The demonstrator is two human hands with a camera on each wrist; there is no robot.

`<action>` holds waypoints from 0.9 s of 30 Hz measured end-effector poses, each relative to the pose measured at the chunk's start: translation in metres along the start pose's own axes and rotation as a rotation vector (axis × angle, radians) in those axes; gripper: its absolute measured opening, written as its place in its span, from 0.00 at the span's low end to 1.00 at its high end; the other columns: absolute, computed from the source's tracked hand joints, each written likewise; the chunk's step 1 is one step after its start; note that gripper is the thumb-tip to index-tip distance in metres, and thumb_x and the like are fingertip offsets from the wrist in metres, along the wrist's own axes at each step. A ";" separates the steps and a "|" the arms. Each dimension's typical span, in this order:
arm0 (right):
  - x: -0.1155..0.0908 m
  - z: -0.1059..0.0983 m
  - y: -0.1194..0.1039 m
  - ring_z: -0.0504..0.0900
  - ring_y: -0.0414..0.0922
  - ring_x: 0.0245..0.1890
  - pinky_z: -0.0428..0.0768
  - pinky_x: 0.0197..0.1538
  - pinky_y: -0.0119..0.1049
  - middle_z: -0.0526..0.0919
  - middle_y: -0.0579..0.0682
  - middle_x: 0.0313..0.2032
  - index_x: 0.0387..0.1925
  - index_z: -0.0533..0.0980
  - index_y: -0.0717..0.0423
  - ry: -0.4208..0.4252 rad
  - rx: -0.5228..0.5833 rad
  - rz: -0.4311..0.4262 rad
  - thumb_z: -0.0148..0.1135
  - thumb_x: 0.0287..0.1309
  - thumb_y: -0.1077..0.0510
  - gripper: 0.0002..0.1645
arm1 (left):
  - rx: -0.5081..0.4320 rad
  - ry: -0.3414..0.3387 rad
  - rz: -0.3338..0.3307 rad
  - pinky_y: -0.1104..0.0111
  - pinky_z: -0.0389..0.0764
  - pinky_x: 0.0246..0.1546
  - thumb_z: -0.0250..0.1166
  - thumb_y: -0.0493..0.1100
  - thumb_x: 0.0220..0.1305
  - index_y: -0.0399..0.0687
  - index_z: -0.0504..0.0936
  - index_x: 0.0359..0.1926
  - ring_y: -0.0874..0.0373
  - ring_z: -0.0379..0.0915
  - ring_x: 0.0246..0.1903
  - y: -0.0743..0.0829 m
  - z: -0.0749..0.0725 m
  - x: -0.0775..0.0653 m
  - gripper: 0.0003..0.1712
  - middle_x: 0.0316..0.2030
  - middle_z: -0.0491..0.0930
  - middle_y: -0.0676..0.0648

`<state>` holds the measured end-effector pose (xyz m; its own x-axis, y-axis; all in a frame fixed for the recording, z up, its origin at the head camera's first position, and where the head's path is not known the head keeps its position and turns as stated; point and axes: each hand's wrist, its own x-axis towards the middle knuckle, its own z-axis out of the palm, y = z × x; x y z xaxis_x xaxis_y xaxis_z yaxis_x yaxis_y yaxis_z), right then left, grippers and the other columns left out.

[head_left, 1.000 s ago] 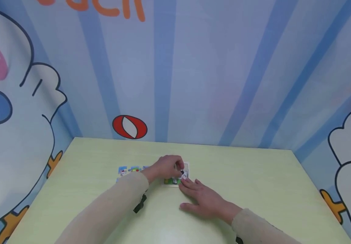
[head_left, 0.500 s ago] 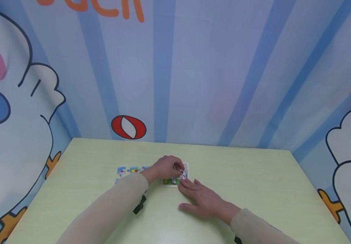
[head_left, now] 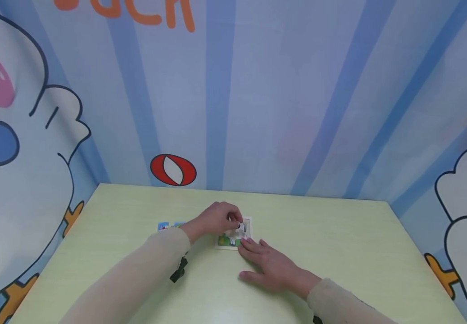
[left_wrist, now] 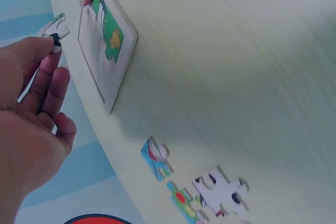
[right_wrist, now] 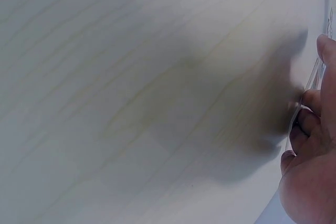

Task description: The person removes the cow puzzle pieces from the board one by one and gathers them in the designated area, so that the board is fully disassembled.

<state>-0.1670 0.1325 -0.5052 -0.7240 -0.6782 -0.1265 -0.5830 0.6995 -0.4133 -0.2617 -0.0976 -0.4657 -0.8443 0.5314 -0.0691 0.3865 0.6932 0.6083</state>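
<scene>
My left hand (head_left: 215, 219) pinches a jigsaw piece between thumb and fingers; in the left wrist view this puzzle piece (left_wrist: 59, 27) is white with black and a bit of green, raised over the tray's far side. Under it lies a pale puzzle tray (left_wrist: 126, 45) with a raised border. Joined green and white pieces (left_wrist: 111, 31) fill one part of it, while bare grey base shows beside them. My right hand (head_left: 271, 267) lies with extended fingers, its fingertips at the tray's near right corner. The right wrist view catches that hand only at its edge.
Several loose jigsaw pieces lie left of the tray, partly hidden by my left arm in the head view: a white one (left_wrist: 223, 192), a blue and red one (left_wrist: 156, 158), a green one (left_wrist: 181, 200). A printed cloth wall (head_left: 257, 112) stands behind the table (head_left: 338, 243).
My left hand has lifted slightly and shifted a little left with the piece, so more of the tray shows. The right hand stays in place.
</scene>
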 end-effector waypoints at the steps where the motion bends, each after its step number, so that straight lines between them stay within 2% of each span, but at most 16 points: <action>1: 0.000 0.000 0.000 0.55 0.51 0.83 0.53 0.82 0.54 0.56 0.51 0.83 0.82 0.62 0.52 0.000 0.000 0.003 0.54 0.76 0.29 0.47 | -0.001 0.000 -0.004 0.61 0.81 0.52 0.71 0.39 0.72 0.52 0.89 0.42 0.60 0.78 0.40 0.000 -0.002 -0.002 0.03 0.38 0.86 0.56; 6: 0.001 0.000 -0.001 0.55 0.50 0.83 0.54 0.81 0.54 0.56 0.51 0.83 0.82 0.62 0.51 -0.001 0.002 0.011 0.54 0.75 0.29 0.47 | 0.001 0.000 -0.035 0.65 0.81 0.47 0.71 0.39 0.72 0.52 0.89 0.41 0.60 0.77 0.38 -0.004 -0.016 -0.014 0.03 0.37 0.85 0.57; 12: 0.001 0.001 0.000 0.55 0.51 0.83 0.53 0.82 0.54 0.56 0.51 0.83 0.82 0.62 0.51 0.004 -0.019 0.001 0.54 0.76 0.30 0.46 | 0.007 0.003 -0.087 0.67 0.80 0.42 0.72 0.40 0.71 0.52 0.89 0.42 0.61 0.76 0.37 -0.018 -0.028 -0.035 0.02 0.35 0.84 0.58; 18: 0.002 0.003 0.000 0.56 0.52 0.83 0.53 0.81 0.54 0.57 0.52 0.83 0.82 0.62 0.52 0.022 -0.039 -0.014 0.54 0.76 0.30 0.47 | 0.013 -0.004 -0.135 0.67 0.81 0.41 0.73 0.39 0.70 0.51 0.89 0.41 0.59 0.76 0.37 -0.036 -0.035 -0.054 0.02 0.35 0.84 0.58; 27: 0.002 0.001 -0.002 0.56 0.52 0.83 0.53 0.81 0.54 0.57 0.53 0.83 0.82 0.62 0.53 0.020 -0.050 -0.022 0.55 0.76 0.31 0.47 | 0.015 -0.007 -0.152 0.66 0.81 0.41 0.73 0.38 0.70 0.54 0.89 0.39 0.59 0.75 0.37 -0.051 -0.040 -0.075 0.04 0.34 0.83 0.58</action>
<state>-0.1663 0.1295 -0.5056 -0.7173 -0.6895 -0.0998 -0.6164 0.6948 -0.3705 -0.2326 -0.1924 -0.4597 -0.8907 0.4234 -0.1654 0.2602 0.7732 0.5784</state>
